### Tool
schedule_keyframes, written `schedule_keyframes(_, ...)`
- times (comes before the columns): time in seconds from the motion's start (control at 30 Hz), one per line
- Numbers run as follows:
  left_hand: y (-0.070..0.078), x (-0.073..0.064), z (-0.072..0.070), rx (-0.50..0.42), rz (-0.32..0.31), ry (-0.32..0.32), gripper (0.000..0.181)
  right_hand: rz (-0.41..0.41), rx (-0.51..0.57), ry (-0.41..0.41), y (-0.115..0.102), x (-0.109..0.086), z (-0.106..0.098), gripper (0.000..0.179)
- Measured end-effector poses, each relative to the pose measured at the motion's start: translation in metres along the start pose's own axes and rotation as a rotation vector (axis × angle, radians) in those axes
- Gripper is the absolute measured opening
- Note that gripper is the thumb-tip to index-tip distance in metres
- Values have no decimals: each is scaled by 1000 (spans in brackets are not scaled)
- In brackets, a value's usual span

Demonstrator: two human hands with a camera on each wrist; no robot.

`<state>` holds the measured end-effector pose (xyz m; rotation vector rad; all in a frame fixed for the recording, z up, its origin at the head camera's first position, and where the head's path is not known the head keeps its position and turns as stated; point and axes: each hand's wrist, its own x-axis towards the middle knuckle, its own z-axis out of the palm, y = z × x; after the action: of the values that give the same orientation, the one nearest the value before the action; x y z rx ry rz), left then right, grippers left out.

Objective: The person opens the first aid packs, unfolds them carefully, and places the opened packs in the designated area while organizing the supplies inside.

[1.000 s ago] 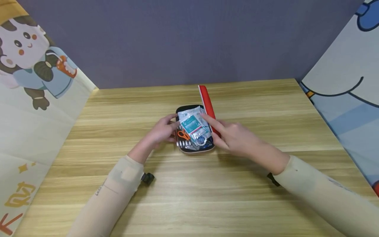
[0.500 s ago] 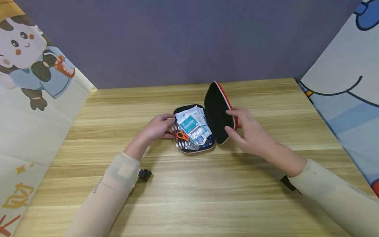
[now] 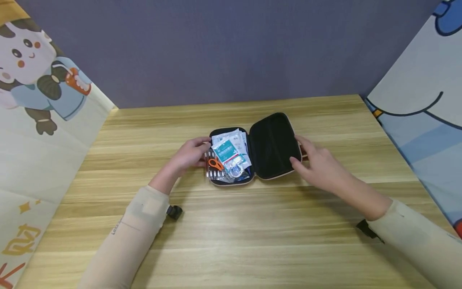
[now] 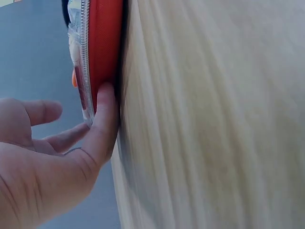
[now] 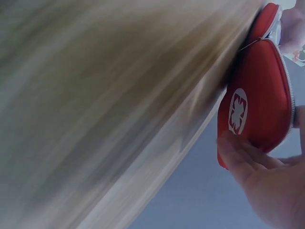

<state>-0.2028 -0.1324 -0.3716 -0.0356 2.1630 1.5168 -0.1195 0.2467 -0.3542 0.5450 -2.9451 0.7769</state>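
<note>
A small red first-aid kit lies unzipped on the table, its black-lined lid swung out to the right. Inside the base are white packets, a green-and-white packet, orange-handled scissors, a round clear-wrapped item and several cotton swabs. My left hand rests against the base's left side, fingers touching the wall and rim. My right hand holds the lid's right edge, with fingers on the red outside near the white cross emblem. The lid is slightly raised.
The kit stands on a wood-grain table. Behind the table rises a grey-purple partition. Cartoon-printed panels flank it at the left and right.
My right hand has moved rightward and swung the lid from upright to nearly flat, baring its black lining. The kit has shifted slightly left, with my left hand staying at its side.
</note>
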Motion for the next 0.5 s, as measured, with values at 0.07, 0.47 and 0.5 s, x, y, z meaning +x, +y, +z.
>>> schedule_keyframes(0.07,-2,0,-2,39,22,-31,65,8,-30,-46,3,-1,1,71)
schedule_keyframes(0.47,-16,-16,-17,615,285,-196,153,22,-95,-165,17,-1,12,71)
schedule_keyframes(0.5,-16,-17,-17,622,287,-205,154,15,-104,-167,18,-1,13,71)
